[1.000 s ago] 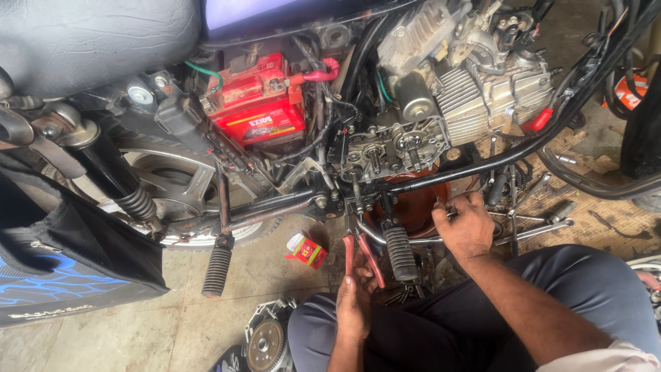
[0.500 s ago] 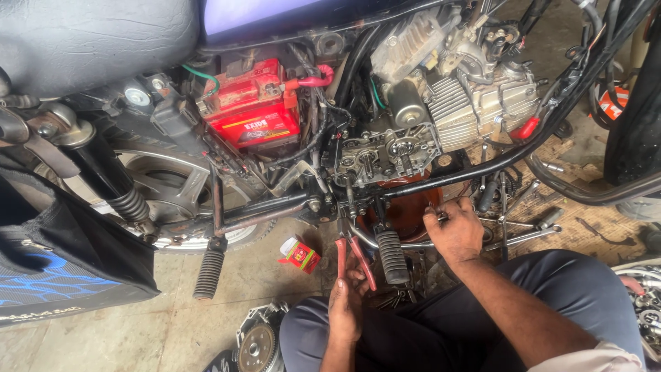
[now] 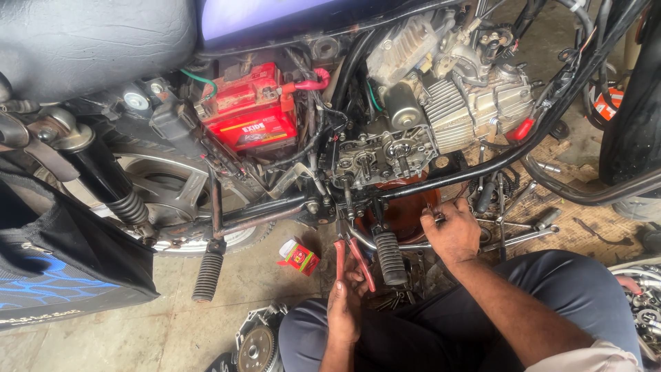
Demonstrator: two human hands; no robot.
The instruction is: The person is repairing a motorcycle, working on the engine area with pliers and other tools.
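Grey concrete floor (image 3: 138, 331) spreads under a motorcycle stripped of its side cover, with tools and loose parts scattered around the seated person's knees.

Left hand (image 3: 344, 313) is closed around the red handles of a pair of pliers (image 3: 352, 258), whose nose points up and away from the hand toward the open gearbox (image 3: 375, 158) above it. Just to the right of this hand hangs a black ribbed footpeg (image 3: 390, 258), close beside the pliers' handles. To the left of the hand, a small red and white box (image 3: 298, 256) lies on the floor, and farther left a second footpeg (image 3: 208, 274) hangs down.

Right hand (image 3: 451, 234) reaches under the engine, fingers curled around a small metal part that is too small to make out; whether it truly grips it I cannot tell. Beyond its knuckles sits a reddish-brown pan (image 3: 406, 213). To its right lie long metal spanners (image 3: 523, 231) on a woven mat.

Well above both hands sits a red battery (image 3: 251, 114) below the black seat (image 3: 89, 41). Near the left wrist, a round toothed clutch part (image 3: 256, 348) rests on the floor.
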